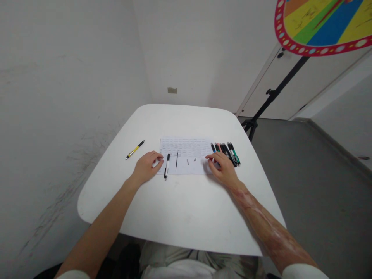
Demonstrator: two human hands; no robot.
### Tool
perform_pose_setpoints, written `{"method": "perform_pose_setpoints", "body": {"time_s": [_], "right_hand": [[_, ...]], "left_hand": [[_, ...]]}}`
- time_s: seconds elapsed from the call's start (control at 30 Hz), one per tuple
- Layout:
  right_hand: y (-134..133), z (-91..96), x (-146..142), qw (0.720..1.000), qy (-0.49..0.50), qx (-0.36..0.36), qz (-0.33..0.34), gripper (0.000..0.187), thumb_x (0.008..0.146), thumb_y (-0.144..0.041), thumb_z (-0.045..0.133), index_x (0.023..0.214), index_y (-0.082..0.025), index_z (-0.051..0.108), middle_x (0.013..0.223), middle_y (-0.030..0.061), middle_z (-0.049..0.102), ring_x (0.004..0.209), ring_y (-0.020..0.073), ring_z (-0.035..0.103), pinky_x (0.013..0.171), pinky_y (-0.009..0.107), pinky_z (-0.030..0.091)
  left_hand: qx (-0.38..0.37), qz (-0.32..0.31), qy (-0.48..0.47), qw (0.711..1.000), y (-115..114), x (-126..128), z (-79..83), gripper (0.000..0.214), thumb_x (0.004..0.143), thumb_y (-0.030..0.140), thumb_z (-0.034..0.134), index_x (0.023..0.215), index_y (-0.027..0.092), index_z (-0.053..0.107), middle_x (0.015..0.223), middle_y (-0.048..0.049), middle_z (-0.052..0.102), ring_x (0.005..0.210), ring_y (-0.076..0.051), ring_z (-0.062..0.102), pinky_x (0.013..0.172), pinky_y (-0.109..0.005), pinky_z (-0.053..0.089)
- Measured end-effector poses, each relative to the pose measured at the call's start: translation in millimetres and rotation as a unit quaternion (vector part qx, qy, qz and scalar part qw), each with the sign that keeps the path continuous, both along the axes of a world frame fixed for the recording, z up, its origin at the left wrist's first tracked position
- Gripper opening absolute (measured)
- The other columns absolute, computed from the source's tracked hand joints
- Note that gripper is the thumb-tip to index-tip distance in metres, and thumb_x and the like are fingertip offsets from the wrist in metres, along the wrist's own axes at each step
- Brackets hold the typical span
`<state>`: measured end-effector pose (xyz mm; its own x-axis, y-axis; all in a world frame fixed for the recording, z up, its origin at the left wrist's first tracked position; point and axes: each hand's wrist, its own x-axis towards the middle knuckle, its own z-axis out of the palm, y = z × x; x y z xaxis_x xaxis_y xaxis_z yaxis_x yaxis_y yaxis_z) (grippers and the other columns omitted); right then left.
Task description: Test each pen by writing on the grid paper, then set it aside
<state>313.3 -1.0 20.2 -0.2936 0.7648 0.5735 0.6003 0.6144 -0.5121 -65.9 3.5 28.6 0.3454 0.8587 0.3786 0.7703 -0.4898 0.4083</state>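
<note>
A sheet of paper (200,167) with lines of handwriting lies on the white table. My left hand (147,166) rests at its left edge, fingers loosely curved and holding nothing. Just right of those fingertips is a white-and-black pen body (167,166). Beside it on the paper lie a thin dark ink refill (176,159), a small spring (187,161) and a tiny grey piece (195,159), perhaps a pen tip. At the paper's right edge sits my right hand (222,166), empty, with thumb and index finger apart. It partly hides several pens (233,153) lying side by side.
A yellow-and-black pen (135,150) lies left of the paper on the table (186,209). Walls stand to the left and behind. A colourful prize wheel (325,27) on a black stand (270,99) is at the right, above the grey floor (314,174).
</note>
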Motion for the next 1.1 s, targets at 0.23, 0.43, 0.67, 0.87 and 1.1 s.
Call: {"method": "perform_pose_setpoints", "body": {"time_s": [0.23, 0.43, 0.67, 0.87, 1.1], "right_hand": [[0, -1.2, 0, 1.000, -0.006, 0.008, 0.006, 0.018, 0.103, -0.019, 0.058, 0.111, -0.023, 0.073, 0.095, 0.0072, 0.072, 0.094, 0.0271, 0.069, 0.098, 0.050, 0.055], [1, -4.0, 0, 1.000, -0.020, 0.010, 0.006, 0.017, 0.103, -0.017, 0.058, 0.110, -0.024, 0.072, 0.095, 0.0067, 0.072, 0.094, 0.0265, 0.069, 0.099, 0.050, 0.056], [2, -5.6, 0, 0.999, -0.034, 0.023, 0.009, 0.016, 0.104, -0.019, 0.059, 0.110, -0.025, 0.073, 0.097, 0.0064, 0.074, 0.094, 0.0264, 0.071, 0.104, 0.053, 0.055], [0, -2.0, -3, 0.998, -0.050, 0.020, 0.017, 0.015, 0.103, -0.023, 0.064, 0.113, -0.024, 0.075, 0.102, 0.0093, 0.076, 0.098, 0.0280, 0.071, 0.095, 0.049, 0.057], [11, 23.0, -27, 0.986, -0.143, 0.020, 0.088, 0.016, 0.105, -0.029, 0.070, 0.118, -0.025, 0.078, 0.112, 0.0106, 0.076, 0.102, 0.0292, 0.067, 0.094, 0.050, 0.055]], "left_hand": [[0.000, -0.006, -0.002, 1.000, 0, 0, 0.1, 0.014, 0.105, 0.030, 0.060, 0.110, 0.022, 0.070, 0.101, -0.0053, 0.074, 0.091, -0.021, 0.068, 0.086, -0.035, 0.056], [0.002, -0.011, -0.002, 1.000, -1, -1, -0.7, 0.013, 0.105, 0.028, 0.060, 0.110, 0.023, 0.070, 0.103, -0.0054, 0.075, 0.092, -0.021, 0.069, 0.085, -0.034, 0.055], [0.004, -0.012, -0.003, 1.000, -1, 1, -0.5, 0.013, 0.106, 0.030, 0.060, 0.110, 0.023, 0.069, 0.102, -0.0057, 0.074, 0.092, -0.021, 0.069, 0.087, -0.035, 0.055], [0.044, -0.002, -0.009, 0.999, -5, 4, 3.7, 0.013, 0.106, 0.031, 0.060, 0.107, 0.022, 0.070, 0.097, -0.0051, 0.073, 0.088, -0.021, 0.067, 0.086, -0.036, 0.053], [-0.012, 0.001, 0.062, 0.998, 6, 34, 35.9, 0.021, 0.103, 0.038, 0.066, 0.088, 0.023, 0.070, 0.085, -0.0039, 0.075, 0.078, -0.021, 0.065, 0.075, -0.034, 0.049]]}}
